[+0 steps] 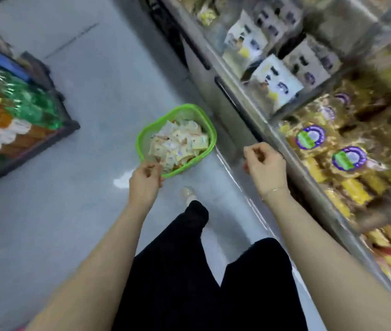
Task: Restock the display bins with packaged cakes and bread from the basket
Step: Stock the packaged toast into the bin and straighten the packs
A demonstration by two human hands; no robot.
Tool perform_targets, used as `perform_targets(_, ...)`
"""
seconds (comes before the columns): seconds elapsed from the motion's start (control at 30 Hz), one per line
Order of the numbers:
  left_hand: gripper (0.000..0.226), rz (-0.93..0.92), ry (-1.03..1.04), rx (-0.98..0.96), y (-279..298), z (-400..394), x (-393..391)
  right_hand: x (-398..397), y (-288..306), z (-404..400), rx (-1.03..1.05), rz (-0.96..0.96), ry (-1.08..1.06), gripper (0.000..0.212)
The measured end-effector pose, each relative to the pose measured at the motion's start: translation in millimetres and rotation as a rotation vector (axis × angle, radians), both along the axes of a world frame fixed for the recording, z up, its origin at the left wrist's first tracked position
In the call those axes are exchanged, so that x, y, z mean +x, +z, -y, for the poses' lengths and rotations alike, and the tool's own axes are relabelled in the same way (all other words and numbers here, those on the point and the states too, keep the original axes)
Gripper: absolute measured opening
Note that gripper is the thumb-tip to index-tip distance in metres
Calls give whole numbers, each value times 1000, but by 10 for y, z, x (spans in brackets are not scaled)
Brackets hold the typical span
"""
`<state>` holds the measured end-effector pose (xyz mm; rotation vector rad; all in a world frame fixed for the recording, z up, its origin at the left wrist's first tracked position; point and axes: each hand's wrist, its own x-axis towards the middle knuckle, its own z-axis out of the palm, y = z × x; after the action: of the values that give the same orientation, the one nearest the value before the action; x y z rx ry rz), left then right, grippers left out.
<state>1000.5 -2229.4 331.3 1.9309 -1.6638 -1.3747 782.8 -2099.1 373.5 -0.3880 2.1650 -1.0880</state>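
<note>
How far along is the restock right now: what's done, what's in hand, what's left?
Done: the bins on the right already hold many packets. In hand: nothing; the left hand and right hand are loosely curled and empty, the left near the basket rim. Left: the basket on the floor is still heaped with packets.

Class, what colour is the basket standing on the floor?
Bright green, seen in the head view: the basket holds pale packets.

A bright green plastic basket [141, 139] sits on the floor just beside the display bins [271, 120], filled with pale packaged cakes [177, 145] heaped loosely. The clear-walled bins hold white packets [277, 80] and golden wrapped bread [333, 149], all blurred.
</note>
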Motion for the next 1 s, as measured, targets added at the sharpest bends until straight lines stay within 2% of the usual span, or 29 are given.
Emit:
perform_targets(0.13, 12, 41, 55, 119, -679, 572, 157, 96, -757, 1061, 117, 43, 149, 21)
perform_targets(0.27, 12, 139, 60, 196, -1756, 997, 203, 123, -1931, 1957, 271, 8, 354, 14)
perform_targets(0.4, 16, 289, -18, 230, -3055, 1374, 172, 128, -3361, 2679, 437, -69, 603, 39)
perform_targets(0.5, 19, 290, -34, 210, -3932, 1631, 31, 66, -4325, 3052, 592, -167, 776, 51)
perform_targets(0.6, 23, 273, -92, 191, -4651, 1809, -141, -71, -5005, 3197, 719, -248, 930, 55)
perform_targets(0.73, 68, 453, -260, 108, -5259, 1782, -241, -227, -5486, 3046, 747, -457, 1123, 63)
perform_targets(0.83, 93, 399, -123, 161, -5479, 1676, -307, -240, -5656, 2899, 637, -556, 1092, 69)
perform_targets(0.9, 87, 304, 39, 208, -5552, 1638, -344, -243, -5709, 2836, 568, -562, 1011, 73)
perform_targets(1.0, 56, 176, 162, 193, -5509, 1602, -347, -289, -5719, 2774, 497, -517, 940, 79)
